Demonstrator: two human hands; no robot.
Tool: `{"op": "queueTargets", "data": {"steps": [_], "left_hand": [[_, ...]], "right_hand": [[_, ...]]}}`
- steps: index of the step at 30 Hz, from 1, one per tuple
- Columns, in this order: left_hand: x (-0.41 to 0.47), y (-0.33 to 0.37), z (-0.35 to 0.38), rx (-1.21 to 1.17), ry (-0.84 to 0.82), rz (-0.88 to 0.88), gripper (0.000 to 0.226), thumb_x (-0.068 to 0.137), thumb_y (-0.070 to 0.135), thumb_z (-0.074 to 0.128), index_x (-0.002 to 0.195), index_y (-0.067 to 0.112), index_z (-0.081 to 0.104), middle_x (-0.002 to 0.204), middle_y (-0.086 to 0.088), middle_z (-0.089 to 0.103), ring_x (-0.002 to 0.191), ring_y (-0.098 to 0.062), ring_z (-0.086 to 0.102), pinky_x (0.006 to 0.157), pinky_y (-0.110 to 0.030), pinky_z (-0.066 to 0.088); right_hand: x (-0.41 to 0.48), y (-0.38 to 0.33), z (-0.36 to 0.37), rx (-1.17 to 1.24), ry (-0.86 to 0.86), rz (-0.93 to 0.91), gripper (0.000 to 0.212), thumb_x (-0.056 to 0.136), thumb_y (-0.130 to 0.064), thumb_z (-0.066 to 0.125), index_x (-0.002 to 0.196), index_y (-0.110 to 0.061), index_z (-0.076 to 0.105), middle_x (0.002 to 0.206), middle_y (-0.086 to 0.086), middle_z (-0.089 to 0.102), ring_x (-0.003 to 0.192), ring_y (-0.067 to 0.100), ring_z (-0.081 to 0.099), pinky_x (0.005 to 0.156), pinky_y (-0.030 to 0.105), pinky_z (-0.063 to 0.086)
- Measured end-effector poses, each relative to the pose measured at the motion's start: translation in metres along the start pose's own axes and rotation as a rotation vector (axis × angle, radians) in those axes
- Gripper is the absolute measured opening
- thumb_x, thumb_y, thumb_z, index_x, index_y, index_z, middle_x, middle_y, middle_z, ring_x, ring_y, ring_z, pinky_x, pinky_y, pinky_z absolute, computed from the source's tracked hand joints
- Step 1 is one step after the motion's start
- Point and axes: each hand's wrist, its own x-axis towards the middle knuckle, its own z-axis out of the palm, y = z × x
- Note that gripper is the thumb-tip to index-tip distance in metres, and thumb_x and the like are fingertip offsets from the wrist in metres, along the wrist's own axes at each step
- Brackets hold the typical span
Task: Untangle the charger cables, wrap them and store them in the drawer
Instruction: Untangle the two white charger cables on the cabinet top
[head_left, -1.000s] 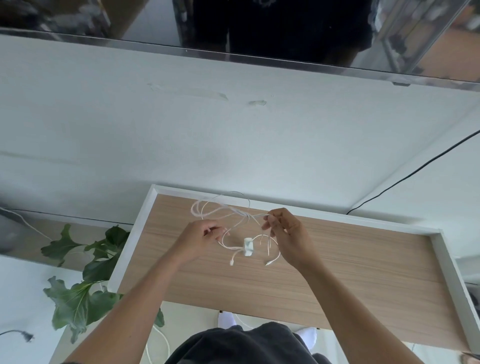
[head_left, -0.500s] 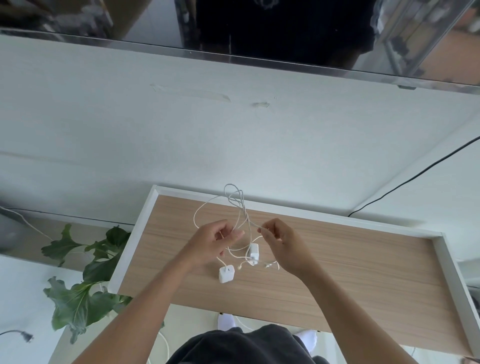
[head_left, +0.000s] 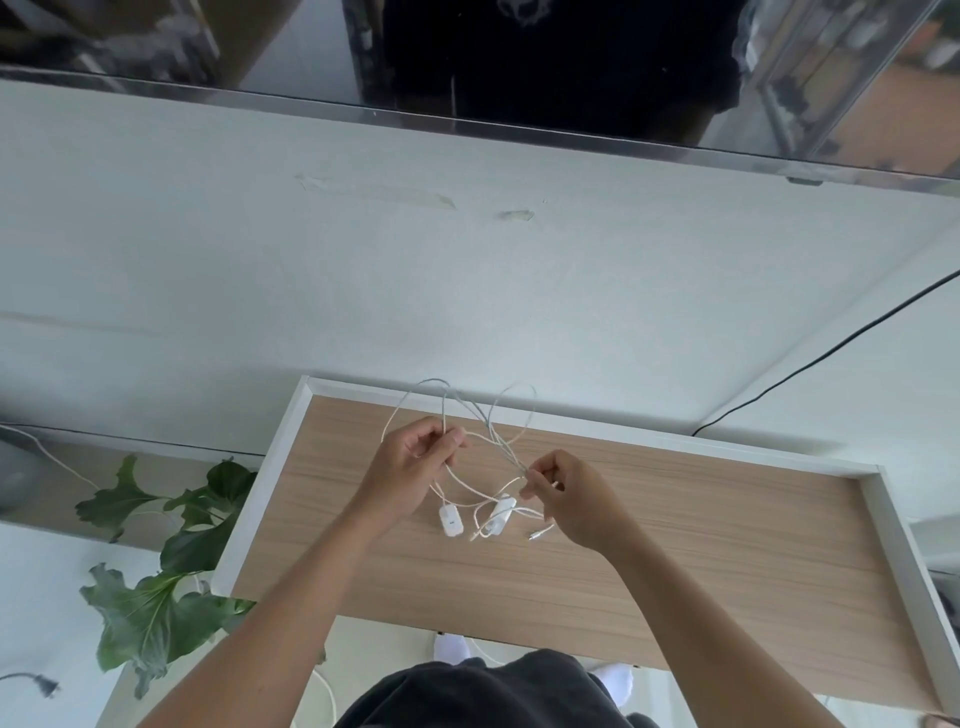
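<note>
A tangle of thin white charger cables (head_left: 485, 431) hangs between my two hands above the open drawer (head_left: 675, 561) with its wooden bottom and white rim. My left hand (head_left: 415, 467) pinches a strand at the left of the tangle, its loops arching up behind the fingers. My right hand (head_left: 566, 493) pinches another strand at the right. Two white plug adapters dangle below: one (head_left: 450, 519) under my left hand, the other (head_left: 501, 514) next to my right fingertips. A loose connector end (head_left: 537, 534) lies near the drawer bottom.
A white cabinet top (head_left: 467, 270) runs behind the drawer, with a dark screen (head_left: 519, 62) above it. A black cable (head_left: 831, 348) trails at the right. A leafy plant (head_left: 171, 571) stands left of the drawer, with another white cord (head_left: 57, 462) beside it.
My hands have moved apart and spread the tangle. A second adapter dropped free and now hangs under my left hand; the cable loops rose higher behind the fingers.
</note>
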Motion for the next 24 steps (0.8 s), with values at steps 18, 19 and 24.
{"op": "queueTargets", "data": {"steps": [18,19,24], "left_hand": [[0.001,-0.01,-0.021,0.037,0.31,-0.199,0.036,0.111,0.035,0.063,0.099,0.001,0.068,0.071,0.009,0.071,0.05,-0.01,0.051,0.057,-0.023,0.046],[0.0,-0.01,-0.022,0.061,0.306,-0.208,0.034,0.11,0.036,0.064,0.104,0.002,0.067,0.075,0.008,0.073,0.054,-0.01,0.059,0.058,-0.019,0.049],[0.004,-0.019,-0.013,0.397,0.302,-0.394,0.093,0.105,0.045,0.066,0.165,-0.006,0.016,0.168,-0.028,0.035,0.156,-0.042,0.039,0.119,-0.047,0.042]], "right_hand": [[-0.006,0.037,-0.017,0.313,0.169,0.12,0.011,0.114,-0.016,0.055,0.112,-0.012,0.065,0.102,0.0,0.084,0.072,0.016,0.067,0.076,0.034,0.056],[-0.008,0.034,-0.019,0.354,0.151,0.094,0.011,0.114,-0.015,0.056,0.113,-0.012,0.066,0.104,0.003,0.084,0.071,0.016,0.065,0.074,0.034,0.055],[-0.013,0.021,-0.025,0.48,0.101,0.023,0.011,0.113,-0.013,0.059,0.116,-0.011,0.069,0.115,0.007,0.083,0.075,0.02,0.061,0.076,0.037,0.051]]}}
